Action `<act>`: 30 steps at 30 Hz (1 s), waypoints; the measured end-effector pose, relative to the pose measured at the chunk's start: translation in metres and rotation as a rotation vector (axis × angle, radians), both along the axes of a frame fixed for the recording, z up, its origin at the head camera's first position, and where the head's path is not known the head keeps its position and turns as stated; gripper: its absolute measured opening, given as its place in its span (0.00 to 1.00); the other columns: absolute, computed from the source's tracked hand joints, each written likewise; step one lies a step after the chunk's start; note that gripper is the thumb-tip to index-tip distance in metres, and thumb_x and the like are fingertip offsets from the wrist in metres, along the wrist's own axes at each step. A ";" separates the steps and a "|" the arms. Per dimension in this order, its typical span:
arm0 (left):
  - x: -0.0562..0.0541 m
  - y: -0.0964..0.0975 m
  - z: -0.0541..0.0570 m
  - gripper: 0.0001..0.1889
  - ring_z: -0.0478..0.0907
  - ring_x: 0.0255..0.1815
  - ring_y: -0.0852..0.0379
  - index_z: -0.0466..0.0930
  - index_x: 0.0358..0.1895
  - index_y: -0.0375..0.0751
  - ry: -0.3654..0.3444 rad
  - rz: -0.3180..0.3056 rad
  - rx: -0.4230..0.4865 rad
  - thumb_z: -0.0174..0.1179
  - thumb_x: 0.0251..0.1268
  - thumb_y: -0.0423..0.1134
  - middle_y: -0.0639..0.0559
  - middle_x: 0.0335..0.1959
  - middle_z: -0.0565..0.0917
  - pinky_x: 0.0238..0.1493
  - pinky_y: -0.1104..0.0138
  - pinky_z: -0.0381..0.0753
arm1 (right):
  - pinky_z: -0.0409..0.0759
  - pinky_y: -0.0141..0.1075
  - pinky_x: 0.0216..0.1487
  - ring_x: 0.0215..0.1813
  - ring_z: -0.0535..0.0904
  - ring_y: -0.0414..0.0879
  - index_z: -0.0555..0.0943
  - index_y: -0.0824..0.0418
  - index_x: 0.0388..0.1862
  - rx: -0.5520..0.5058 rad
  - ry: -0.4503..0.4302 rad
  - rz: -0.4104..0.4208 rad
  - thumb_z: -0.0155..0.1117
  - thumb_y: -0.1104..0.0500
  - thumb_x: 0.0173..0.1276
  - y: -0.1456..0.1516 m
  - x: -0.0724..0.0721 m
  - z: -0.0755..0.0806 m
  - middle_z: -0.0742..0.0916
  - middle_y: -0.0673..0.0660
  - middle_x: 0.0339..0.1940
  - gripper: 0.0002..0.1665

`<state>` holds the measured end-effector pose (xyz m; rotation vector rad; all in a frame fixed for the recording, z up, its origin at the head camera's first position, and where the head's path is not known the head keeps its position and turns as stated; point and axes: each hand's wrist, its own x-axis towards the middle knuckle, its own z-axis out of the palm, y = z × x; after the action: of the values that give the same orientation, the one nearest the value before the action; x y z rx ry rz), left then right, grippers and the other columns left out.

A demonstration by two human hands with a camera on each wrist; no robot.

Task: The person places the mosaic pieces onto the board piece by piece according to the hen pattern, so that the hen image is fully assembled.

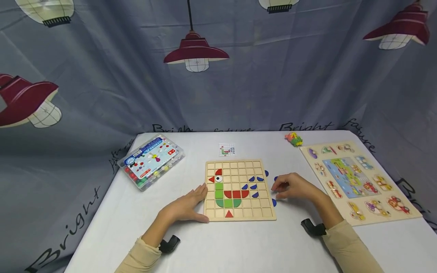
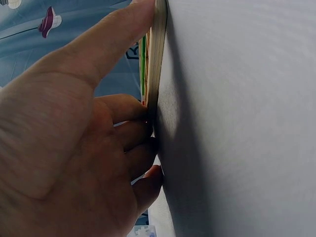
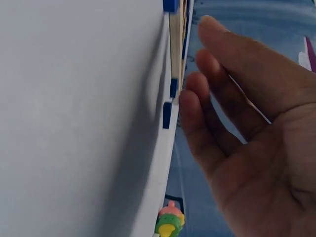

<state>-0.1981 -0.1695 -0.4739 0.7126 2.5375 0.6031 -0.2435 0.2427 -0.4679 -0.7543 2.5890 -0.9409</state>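
A square wooden grid board (image 1: 249, 212) lies on the white table, bearing red, green and blue pieces in a bird-like figure. My left hand (image 1: 186, 204) rests at its left side, fingers along the edge and thumb at the near corner; the left wrist view shows the board's edge (image 2: 159, 64) against them. Past the right edge hovers my right hand (image 1: 295, 185), fingers loosely bent with nothing between them. Blue half-round pieces (image 1: 274, 202) lie beside that edge, one partly hidden by the hand. Two blue pieces (image 3: 167, 115) show close to the fingertips in the right wrist view.
Behind the board lies a small card (image 1: 227, 149) printed with a similar figure. A clear box (image 1: 150, 161) of coloured parts is at the back left. To the right are a picture puzzle board (image 1: 342, 207) and a small colourful toy figure (image 1: 294, 139).
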 end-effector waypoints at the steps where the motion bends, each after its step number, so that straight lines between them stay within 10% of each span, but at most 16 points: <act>1: -0.001 0.000 0.001 0.56 0.44 0.82 0.48 0.50 0.77 0.35 0.001 0.001 0.003 0.69 0.52 0.61 0.43 0.81 0.47 0.80 0.53 0.51 | 0.81 0.28 0.36 0.33 0.77 0.33 0.87 0.56 0.34 -0.001 -0.005 0.010 0.77 0.61 0.51 -0.001 0.002 -0.001 0.87 0.48 0.33 0.11; 30: 0.000 0.000 -0.001 0.56 0.45 0.81 0.47 0.50 0.77 0.36 -0.016 0.012 0.002 0.68 0.51 0.63 0.44 0.81 0.47 0.80 0.51 0.51 | 0.78 0.26 0.30 0.29 0.73 0.32 0.86 0.55 0.30 0.060 0.008 -0.003 0.78 0.63 0.47 -0.013 0.019 -0.009 0.84 0.44 0.27 0.11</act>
<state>-0.1980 -0.1699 -0.4751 0.6906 2.5282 0.6134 -0.2245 0.2299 -0.4764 -0.7401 2.6128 -0.8592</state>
